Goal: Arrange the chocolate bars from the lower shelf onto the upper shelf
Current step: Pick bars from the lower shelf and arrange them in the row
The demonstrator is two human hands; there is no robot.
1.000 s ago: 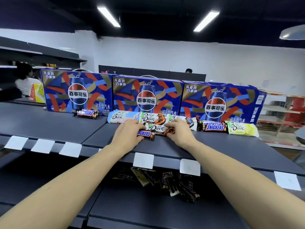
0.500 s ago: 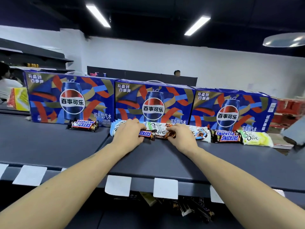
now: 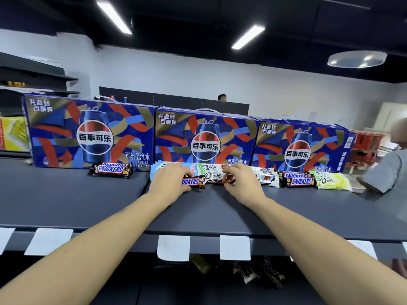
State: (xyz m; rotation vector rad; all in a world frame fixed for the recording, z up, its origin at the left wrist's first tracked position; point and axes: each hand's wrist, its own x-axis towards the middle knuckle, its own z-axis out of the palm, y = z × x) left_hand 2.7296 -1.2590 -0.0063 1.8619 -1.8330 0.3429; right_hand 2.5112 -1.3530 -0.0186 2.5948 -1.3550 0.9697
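On the dark upper shelf [image 3: 209, 214] my left hand [image 3: 168, 181] grips a Snickers bar [image 3: 192, 182]. Right beside it my right hand [image 3: 241, 182] pinches the end of a white-and-brown Dove bar [image 3: 217, 177]. Both bars lie in a row of chocolate bars along the front of the Pepsi boxes: a Snickers stack [image 3: 111, 169] at the left, a white bar [image 3: 265, 178], more Snickers [image 3: 298, 180] and a yellow-green Dove bar [image 3: 332, 181] at the right. Several dark bars [image 3: 253, 271] lie on the lower shelf, partly hidden by the upper shelf's edge.
Three blue Pepsi boxes [image 3: 206, 139] stand along the back of the upper shelf. White price tags [image 3: 174, 247] hang on its front edge. A person in a grey sleeve [image 3: 387, 170] stands at the right, another person [image 3: 222, 97] far behind.
The view has come closer and risen, so less of the lower shelf shows. Both hands stay on the same two bars, pushed slightly back toward the boxes.
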